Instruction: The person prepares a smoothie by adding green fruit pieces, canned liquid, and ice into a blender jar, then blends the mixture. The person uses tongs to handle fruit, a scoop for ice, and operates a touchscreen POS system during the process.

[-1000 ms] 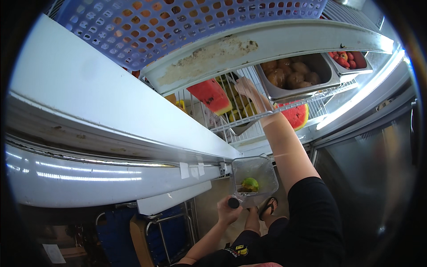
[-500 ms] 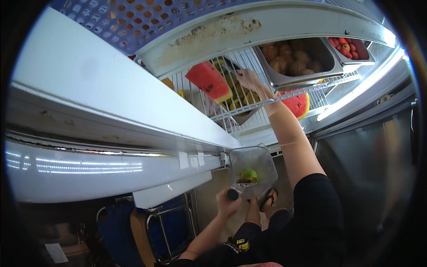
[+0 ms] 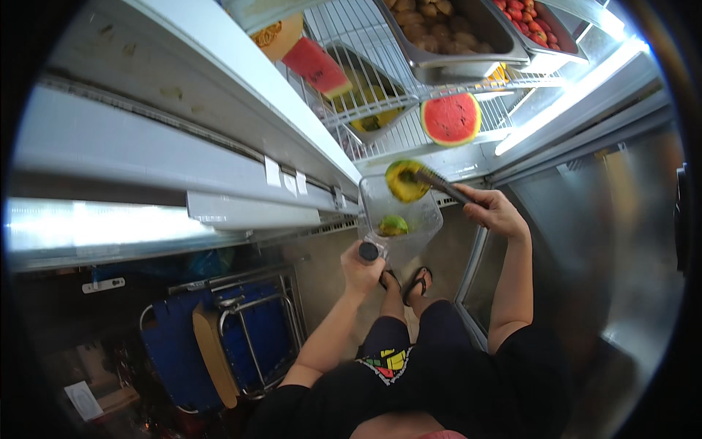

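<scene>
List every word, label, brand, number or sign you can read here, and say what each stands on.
None can be read.
Black shirt: lettering around a coloured emblem, too small and blurred to read.
White tags on the pale panel: no legible writing.
White paper at lower left: faint round mark, no readable text.

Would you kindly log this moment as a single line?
left grip: holds clear jug | right grip: holds tongs | tongs: hold halved green-yellow fruit over jug | inside jug: green fruit piece
</scene>
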{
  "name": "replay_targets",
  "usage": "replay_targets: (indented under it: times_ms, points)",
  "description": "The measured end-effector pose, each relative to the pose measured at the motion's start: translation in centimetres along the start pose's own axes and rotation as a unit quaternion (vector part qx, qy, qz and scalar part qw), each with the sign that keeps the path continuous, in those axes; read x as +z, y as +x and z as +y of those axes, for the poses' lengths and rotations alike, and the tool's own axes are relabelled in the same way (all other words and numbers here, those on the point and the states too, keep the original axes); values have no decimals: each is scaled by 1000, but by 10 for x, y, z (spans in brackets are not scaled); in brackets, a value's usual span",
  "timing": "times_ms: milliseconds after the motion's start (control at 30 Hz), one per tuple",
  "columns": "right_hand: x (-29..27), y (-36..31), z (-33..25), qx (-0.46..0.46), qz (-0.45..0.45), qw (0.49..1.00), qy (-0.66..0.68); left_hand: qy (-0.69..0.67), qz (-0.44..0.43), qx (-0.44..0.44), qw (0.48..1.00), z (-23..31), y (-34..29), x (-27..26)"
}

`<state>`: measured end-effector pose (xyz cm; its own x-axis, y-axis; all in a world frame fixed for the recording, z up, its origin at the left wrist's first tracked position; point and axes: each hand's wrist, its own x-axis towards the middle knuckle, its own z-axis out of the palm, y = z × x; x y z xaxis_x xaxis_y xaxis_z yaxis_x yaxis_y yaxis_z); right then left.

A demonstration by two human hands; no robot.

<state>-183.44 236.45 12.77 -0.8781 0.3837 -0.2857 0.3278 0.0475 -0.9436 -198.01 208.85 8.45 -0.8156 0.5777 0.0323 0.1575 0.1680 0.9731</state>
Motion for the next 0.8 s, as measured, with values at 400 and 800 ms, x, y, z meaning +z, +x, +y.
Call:
replay_targets:
  times_ms: [400, 800]
  points:
    - [55, -98, -82, -135, 72, 973, 172, 95, 11, 282, 955, 19, -72, -75]
    - [242, -172, -116, -103, 124, 973, 168, 134, -251, 211, 935, 8, -104, -238]
